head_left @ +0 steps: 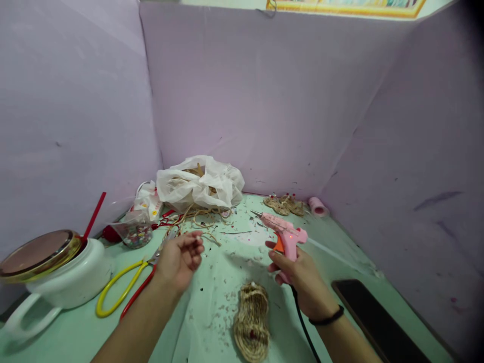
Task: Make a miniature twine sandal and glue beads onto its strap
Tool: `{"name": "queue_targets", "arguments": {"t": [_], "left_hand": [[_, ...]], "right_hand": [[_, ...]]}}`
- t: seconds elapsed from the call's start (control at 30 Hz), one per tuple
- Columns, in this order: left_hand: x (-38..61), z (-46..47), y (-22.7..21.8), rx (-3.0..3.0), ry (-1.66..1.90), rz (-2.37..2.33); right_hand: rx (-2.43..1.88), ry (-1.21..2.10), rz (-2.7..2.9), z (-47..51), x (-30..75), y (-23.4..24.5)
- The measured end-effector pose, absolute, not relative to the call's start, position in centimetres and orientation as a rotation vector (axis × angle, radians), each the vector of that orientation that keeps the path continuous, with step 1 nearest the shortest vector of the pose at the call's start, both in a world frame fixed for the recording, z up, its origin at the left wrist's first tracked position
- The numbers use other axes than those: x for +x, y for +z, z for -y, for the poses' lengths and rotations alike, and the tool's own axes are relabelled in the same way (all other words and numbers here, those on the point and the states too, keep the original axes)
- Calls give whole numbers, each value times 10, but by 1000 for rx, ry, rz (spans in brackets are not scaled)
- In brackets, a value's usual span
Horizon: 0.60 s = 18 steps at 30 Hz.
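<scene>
My right hand (300, 272) grips a pink hot glue gun (290, 237) by its handle, with fingers near the orange trigger. The gun's metal nozzle points to the left and its small red light glows. My left hand (183, 259) is raised over the table with curled fingers, pinching a tiny white bead (197, 237) at the fingertips. Below and between the hands lies a small woven twine slipper (251, 322), with a white bead at its far end and a dark red spot near its front end.
Yellow-and-red-handled scissors (124, 287) lie beside my left forearm. A white mug (75, 277), a clear cup of beads (136, 233) and a white plastic bag (200, 182) stand left and behind. Finished-looking twine pieces (283, 204), a pink spool (318, 206) and a phone (374, 317) are right.
</scene>
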<state>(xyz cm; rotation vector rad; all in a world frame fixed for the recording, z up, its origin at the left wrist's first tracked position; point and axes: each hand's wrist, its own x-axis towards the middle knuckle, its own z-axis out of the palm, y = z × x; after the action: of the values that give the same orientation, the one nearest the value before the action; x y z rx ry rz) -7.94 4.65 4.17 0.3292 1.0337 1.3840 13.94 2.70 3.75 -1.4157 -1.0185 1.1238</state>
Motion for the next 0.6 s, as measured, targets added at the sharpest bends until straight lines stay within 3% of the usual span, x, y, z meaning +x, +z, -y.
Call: {"name": "queue_targets", "arguments": {"t": [0.17, 0.6], "left_hand": [[-47, -32, 29, 373, 1192, -946], [-30, -12, 38, 661, 1255, -888]], "right_hand": [[-1264, 1496, 986, -10, 123, 44], [-1379, 1523, 1214, 6, 100, 32]]}}
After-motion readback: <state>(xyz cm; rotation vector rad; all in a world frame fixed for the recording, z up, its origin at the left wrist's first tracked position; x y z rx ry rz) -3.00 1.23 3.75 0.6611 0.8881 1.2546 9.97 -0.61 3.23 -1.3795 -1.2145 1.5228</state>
